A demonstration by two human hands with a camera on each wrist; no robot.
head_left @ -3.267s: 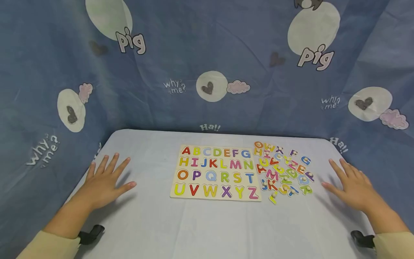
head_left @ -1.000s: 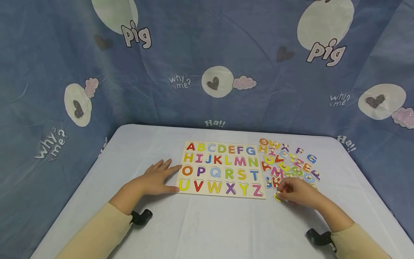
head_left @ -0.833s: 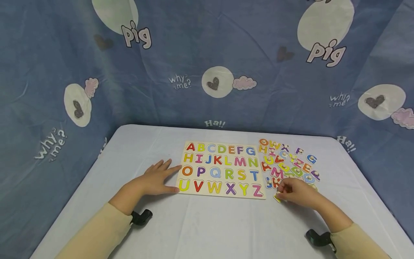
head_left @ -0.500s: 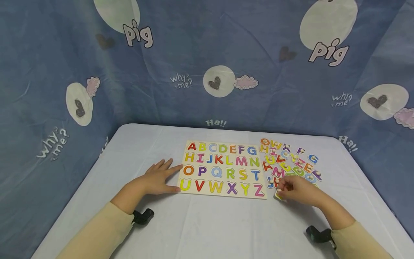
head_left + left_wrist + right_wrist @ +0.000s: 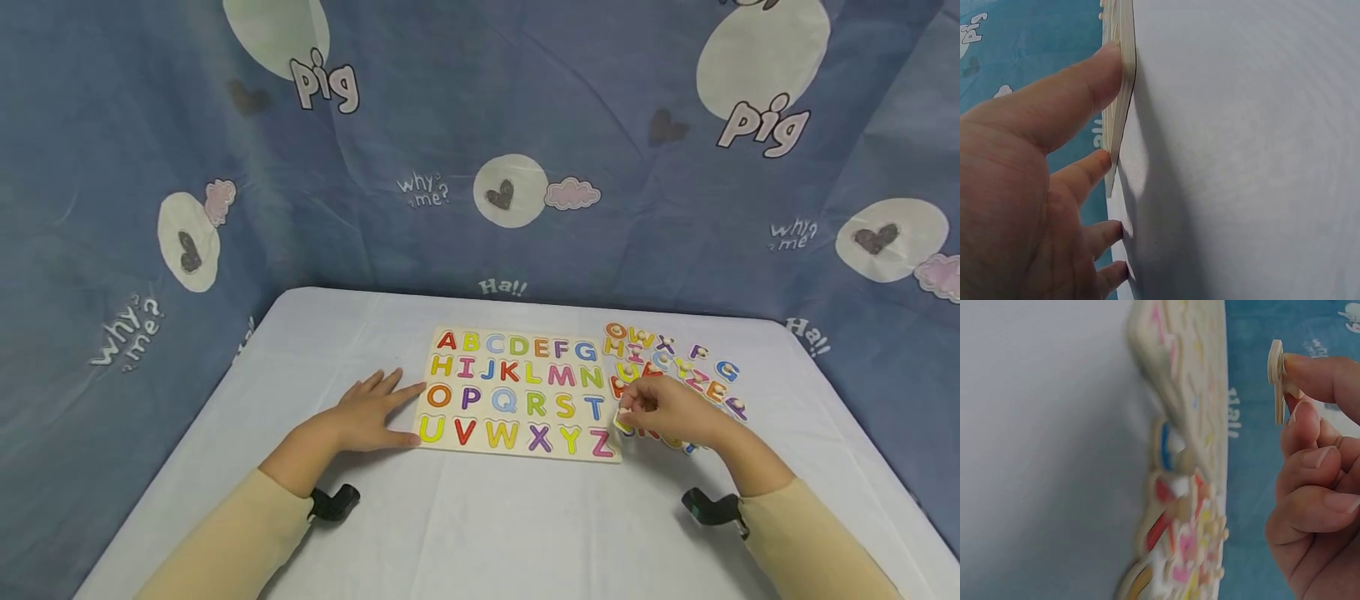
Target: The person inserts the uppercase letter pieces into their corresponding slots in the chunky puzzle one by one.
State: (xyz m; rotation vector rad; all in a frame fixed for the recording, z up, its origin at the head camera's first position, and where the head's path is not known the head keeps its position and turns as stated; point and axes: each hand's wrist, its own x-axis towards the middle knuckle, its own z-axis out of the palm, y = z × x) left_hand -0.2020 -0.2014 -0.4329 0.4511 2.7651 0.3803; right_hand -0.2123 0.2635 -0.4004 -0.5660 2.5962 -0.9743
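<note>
A wooden alphabet board (image 5: pixel 517 392) with coloured letters A to Z lies mid-table. My left hand (image 5: pixel 393 410) lies flat beside it, fingers straight, thumb (image 5: pixel 1094 75) and fingertips touching the board's left edge (image 5: pixel 1120 94). My right hand (image 5: pixel 628 412) hovers at the board's lower right corner, near the Z. It pinches a small yellow letter piece (image 5: pixel 623 423) between thumb and fingers. In the right wrist view the thin wooden piece (image 5: pixel 1277 381) is held on edge above the table, apart from the board (image 5: pixel 1179 356). I cannot tell which letter it is.
A pile of several loose coloured letter pieces (image 5: pixel 678 367) lies right of the board, partly hidden behind my right hand, and appears blurred as a heap of letters (image 5: pixel 1179 550) in the right wrist view. The pale table (image 5: pixel 487 517) is backed by a blue printed cloth (image 5: pixel 480 125).
My right hand has lifted the yellow piece from the table's near side of the pile and carried it left and up to the board's right edge. The left hand has stayed put.
</note>
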